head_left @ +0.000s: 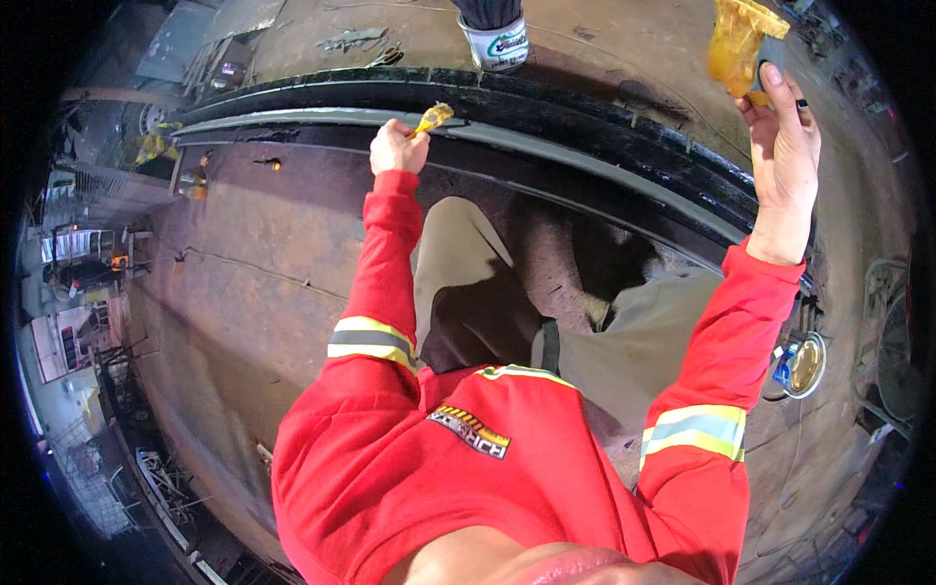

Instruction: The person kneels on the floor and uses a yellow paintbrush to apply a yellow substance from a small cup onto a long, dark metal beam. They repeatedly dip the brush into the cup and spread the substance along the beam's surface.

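My left hand (398, 148) is closed around a small yellow spreader-like tool (433, 118), its tip smeared with yellow-brown paste. It is held over a long black and grey metal beam (585, 168). Raised at the far right, my right hand (786, 146) pinches a thin grey piece (770, 60) between thumb and fingers. Thick yellow paste (738, 49) covers much of that piece, so its exact kind is hard to make out. The two hands are well apart, and neither touches the beam.
Beyond the beam stands a white can (496, 46) with dark ribbed material above it. An open round tin (805, 366) with a blue object beside it is on the floor at right. A cord (263, 271) crosses the brown floor at left. Racks and metal parts line the left edge.
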Motion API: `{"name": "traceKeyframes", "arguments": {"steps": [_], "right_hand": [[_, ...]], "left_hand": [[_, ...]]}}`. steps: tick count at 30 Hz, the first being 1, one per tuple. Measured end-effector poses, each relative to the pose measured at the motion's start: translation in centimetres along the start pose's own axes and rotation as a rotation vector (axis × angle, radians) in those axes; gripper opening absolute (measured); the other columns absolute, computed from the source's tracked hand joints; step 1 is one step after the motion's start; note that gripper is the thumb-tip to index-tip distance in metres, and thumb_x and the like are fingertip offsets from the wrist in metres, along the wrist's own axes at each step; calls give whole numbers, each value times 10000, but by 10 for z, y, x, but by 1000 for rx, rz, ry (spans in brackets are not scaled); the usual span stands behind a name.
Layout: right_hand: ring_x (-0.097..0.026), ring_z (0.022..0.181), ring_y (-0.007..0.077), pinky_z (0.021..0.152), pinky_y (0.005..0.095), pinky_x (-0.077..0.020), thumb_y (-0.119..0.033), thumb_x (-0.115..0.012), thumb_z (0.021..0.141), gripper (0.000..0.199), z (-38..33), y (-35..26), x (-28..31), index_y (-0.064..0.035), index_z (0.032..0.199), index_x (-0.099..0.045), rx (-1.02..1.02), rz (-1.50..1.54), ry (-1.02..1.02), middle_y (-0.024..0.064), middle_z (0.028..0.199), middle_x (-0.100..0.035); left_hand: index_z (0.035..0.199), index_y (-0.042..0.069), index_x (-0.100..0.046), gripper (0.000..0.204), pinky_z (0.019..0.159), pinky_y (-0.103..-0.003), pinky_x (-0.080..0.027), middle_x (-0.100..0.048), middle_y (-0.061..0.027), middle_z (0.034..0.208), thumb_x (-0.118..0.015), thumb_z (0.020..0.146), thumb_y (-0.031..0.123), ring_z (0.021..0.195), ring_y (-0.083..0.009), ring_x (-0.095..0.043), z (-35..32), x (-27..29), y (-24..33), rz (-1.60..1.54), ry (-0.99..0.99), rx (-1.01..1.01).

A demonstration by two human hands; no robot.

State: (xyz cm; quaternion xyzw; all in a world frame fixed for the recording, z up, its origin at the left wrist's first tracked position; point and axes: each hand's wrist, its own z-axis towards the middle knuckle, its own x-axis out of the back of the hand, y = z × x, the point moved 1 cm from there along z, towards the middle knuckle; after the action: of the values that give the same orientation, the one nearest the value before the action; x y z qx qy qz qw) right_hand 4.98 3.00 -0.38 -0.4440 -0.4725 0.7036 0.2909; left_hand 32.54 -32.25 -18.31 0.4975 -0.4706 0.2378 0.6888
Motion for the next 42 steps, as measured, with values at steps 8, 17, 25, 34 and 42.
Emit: {"name": "traceKeyframes", "arguments": {"steps": [8,17,25,34,42], "right_hand": [[-610,966,170,826,349,-463,-192,-746,854,277,-1,5,0,-49,1069,-646,16,41,1,44,1051,-662],[-631,844,128,673,293,-467,-296,-667,910,239,-20,-15,-9,-106,1056,-664,69,164,37,3,954,-694],[-571,1122,374,854,433,-440,-252,-693,896,480,-48,-54,40,-23,1276,-510,124,188,149,151,1235,-578],[-540,1071,271,867,425,-436,-335,-649,921,448,-77,-50,47,-56,1250,-529,177,314,227,104,1203,-575],[-554,1185,240,1026,456,-429,-220,-643,919,432,-95,83,166,0,1272,-526,38,389,238,104,1274,-581]], "left_hand": [[856,-21,-643,242,671,-310,-521,-681,-107,764,-746,775,182,687,-167,-640,3,21,43,-547,312,-107],[994,17,-613,197,640,-296,-480,-638,-102,792,-680,896,174,672,-167,-612,-64,-17,103,-563,-195,-772],[1003,12,-617,278,563,-290,-383,-504,-17,670,-623,943,283,608,-104,-423,-81,-101,184,-783,-763,-945],[771,8,-631,361,528,-310,-356,-466,-10,583,-712,854,349,576,-92,-394,-88,-124,186,-724,-872,-783],[633,72,-495,380,476,-273,-262,-378,85,582,-656,914,270,547,-32,-328,-88,-129,181,-763,-856,-580]]}}
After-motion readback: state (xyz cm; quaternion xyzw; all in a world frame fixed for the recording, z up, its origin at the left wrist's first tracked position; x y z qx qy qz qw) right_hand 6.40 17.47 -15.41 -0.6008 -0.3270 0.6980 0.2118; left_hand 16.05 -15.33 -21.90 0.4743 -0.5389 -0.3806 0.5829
